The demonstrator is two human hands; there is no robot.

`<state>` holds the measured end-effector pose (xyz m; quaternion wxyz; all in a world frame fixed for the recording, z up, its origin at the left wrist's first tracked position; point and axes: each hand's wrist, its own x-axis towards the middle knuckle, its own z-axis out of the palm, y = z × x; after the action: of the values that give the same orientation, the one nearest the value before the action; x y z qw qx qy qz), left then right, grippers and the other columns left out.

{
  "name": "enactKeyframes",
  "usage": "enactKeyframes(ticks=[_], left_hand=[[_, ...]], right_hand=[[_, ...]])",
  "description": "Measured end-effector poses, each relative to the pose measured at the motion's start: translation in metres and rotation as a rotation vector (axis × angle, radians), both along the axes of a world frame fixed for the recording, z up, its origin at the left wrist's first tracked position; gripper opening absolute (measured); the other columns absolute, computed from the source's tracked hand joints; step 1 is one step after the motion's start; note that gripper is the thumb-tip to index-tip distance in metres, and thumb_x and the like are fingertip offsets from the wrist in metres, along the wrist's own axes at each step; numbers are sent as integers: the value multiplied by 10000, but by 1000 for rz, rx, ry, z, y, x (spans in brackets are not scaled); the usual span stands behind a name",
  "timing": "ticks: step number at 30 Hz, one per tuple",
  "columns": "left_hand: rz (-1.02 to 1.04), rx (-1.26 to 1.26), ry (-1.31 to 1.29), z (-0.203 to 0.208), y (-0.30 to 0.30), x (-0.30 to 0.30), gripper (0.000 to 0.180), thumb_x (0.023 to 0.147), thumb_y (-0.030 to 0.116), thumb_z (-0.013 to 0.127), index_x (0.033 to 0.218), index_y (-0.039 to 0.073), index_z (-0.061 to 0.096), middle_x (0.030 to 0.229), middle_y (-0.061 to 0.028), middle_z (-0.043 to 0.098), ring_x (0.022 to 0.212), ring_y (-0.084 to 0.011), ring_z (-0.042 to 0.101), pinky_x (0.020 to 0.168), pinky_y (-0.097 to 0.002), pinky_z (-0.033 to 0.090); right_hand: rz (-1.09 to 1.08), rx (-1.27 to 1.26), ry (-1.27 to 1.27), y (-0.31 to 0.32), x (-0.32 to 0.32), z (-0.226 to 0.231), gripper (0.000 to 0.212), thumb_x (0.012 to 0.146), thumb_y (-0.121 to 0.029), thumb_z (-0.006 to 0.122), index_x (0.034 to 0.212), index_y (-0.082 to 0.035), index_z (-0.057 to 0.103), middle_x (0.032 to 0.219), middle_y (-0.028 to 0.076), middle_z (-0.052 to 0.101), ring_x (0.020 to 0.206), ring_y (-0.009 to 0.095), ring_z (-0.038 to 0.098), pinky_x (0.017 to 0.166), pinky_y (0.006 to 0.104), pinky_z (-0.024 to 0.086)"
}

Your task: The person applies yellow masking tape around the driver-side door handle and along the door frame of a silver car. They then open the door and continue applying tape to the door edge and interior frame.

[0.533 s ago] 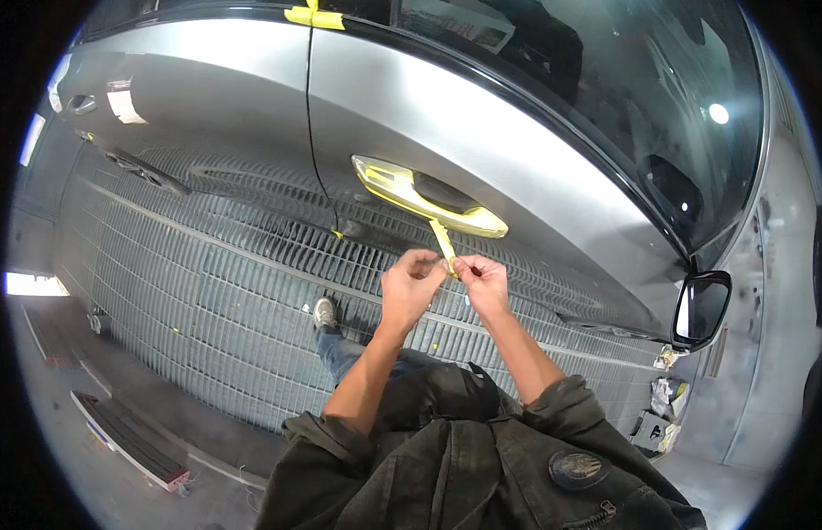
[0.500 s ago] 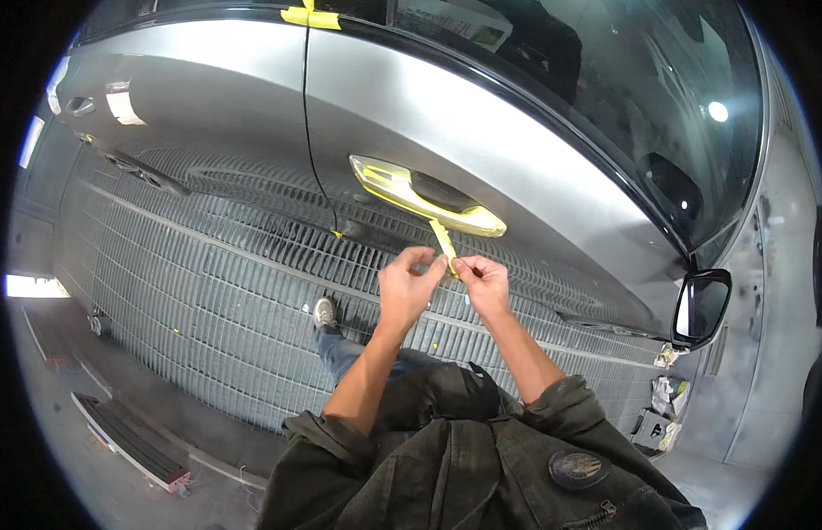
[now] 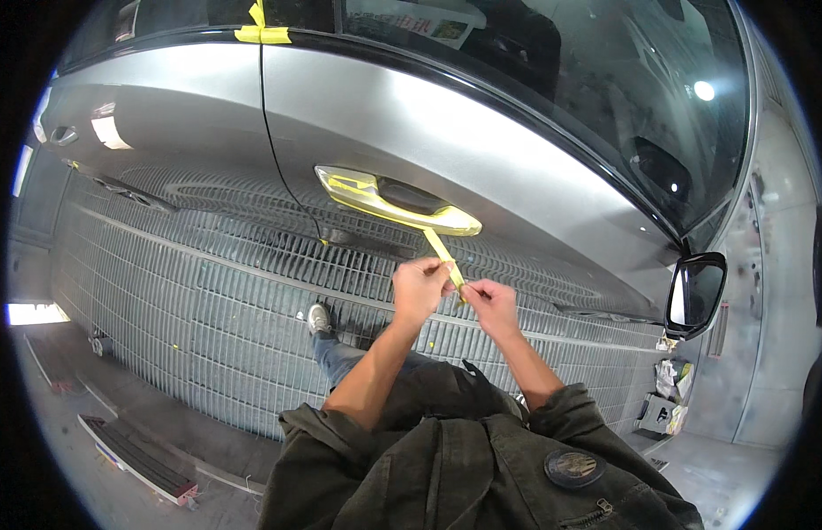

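Observation:
A strip of yellow masking tape (image 3: 439, 247) runs down from the lower edge of the door handle (image 3: 445, 220) on the silver car door (image 3: 535, 190). My left hand (image 3: 419, 291) pinches the strip partway along, thumb against fingers. Just below it and to the right, my right hand (image 3: 493, 310) grips the strip's lower end between thumb and forefinger. Yellow tape covers much of the handle, and a dark recess shows behind its grip. Both hands are apart from the door.
More yellow tape (image 3: 263, 35) crosses the door gap under the windows. A side mirror (image 3: 696, 296) juts out at the right. Underfoot lies a metal floor grating (image 3: 234, 300). A long low step (image 3: 137, 459) is at the lower left; bags and papers (image 3: 669, 389) lie at the right.
My hands have moved slightly down and right from the handle, and more of the tape strip shows between handle and fingers. The car has shifted left in view.

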<state>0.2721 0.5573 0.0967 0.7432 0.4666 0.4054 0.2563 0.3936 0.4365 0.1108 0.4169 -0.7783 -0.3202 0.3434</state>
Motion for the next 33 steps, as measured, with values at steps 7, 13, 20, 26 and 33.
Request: enactKeyframes(ticks=[7, 13, 20, 26, 33], left_hand=[[-179, -74, -3, 2, -53, 24, 171, 935, 124, 700, 966, -39, 744, 729, -65, 717, 582, -89, 653, 538, -237, 537], [-381, -98, -44, -5, -79, 23, 183, 935, 122, 707, 953, -57, 735, 733, -67, 710, 610, -89, 654, 543, -240, 527], [-620, 74, -37, 12, -86, -18, 202, 903, 171, 737, 931, -29, 737, 756, -104, 721, 650, -140, 676, 611, -287, 526], [-686, 619, 142, 1, -89, -53, 272, 841, 271, 751, 937, 17, 740, 808, -148, 716, 728, -278, 707, 694, -353, 550], [-489, 36, 151, 4, -52, -85, 245, 833, 144, 775, 1022, -9, 737, 890, -94, 753, 816, -121, 699, 757, -278, 559]], right_hand=[[-83, -93, -56, -68, 17, 18, 180, 915, -120, 736, 985, 46, 735, 793, 39, 712, 719, 59, 606, 658, 234, 495], [-57, -56, 32, -119, 28, 9, 193, 916, -103, 737, 1023, 58, 730, 850, 36, 715, 761, 76, 618, 685, 235, 502], [-202, 46, 722, -136, 21, 51, 502, 935, -143, 711, 1379, 26, 547, 1292, 152, 643, 1128, 222, 648, 1017, 382, 494], [53, 258, 697, -80, -7, 61, 594, 967, -122, 646, 1499, -20, 402, 1234, 130, 641, 1131, 237, 628, 990, 392, 496], [-25, 196, 608, -52, -37, 37, 223, 1002, -111, 603, 1152, 28, 690, 860, 12, 658, 774, 95, 586, 738, 249, 476]])
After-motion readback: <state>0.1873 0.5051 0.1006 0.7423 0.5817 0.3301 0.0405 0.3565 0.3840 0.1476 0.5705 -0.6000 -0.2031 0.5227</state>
